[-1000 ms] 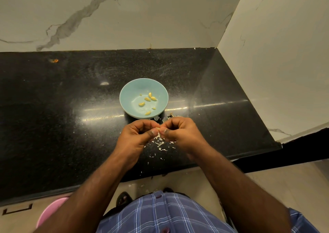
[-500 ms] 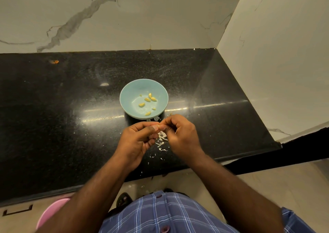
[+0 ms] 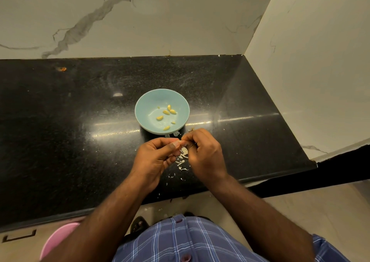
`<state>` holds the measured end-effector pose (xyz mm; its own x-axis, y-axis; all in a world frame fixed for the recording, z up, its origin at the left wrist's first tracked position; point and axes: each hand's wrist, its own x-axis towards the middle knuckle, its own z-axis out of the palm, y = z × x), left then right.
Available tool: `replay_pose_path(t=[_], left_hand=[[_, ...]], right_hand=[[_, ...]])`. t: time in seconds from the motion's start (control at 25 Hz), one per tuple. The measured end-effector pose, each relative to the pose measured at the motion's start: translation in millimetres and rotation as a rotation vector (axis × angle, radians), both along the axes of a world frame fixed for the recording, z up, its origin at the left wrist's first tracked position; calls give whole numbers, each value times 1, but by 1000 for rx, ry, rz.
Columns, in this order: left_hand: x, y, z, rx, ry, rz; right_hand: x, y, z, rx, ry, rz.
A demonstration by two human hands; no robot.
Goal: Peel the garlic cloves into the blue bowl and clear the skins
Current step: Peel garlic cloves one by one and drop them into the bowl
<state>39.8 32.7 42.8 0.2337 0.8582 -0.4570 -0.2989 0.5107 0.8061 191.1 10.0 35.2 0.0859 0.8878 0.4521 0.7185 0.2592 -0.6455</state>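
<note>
Both hands pinch one garlic clove together, just in front of the blue bowl.

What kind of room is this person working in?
Most likely a home kitchen: a polished black stone counter set into a corner of marble-look walls, and a blue bowl of peeled garlic cloves, with skins scattered nearby.

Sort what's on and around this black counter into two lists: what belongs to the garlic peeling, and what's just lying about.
Part of the job:
- round pale blue bowl
- yellow peeled garlic cloves inside it
- small clove pinched between left hand and right hand
- white papery skins on the counter

Lying about:
- pink round tub below the counter
- orange speck far left
</note>
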Motion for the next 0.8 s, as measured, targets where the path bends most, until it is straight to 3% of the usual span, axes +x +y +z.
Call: replay_pose_path(t=[0.32, 0.8], left_hand=[[-1, 0, 0, 5, 5, -66], [-8, 4, -7, 214, 227, -130]], right_hand=[[2, 1, -1, -11, 33, 44], [8, 5, 14, -376, 462, 69]])
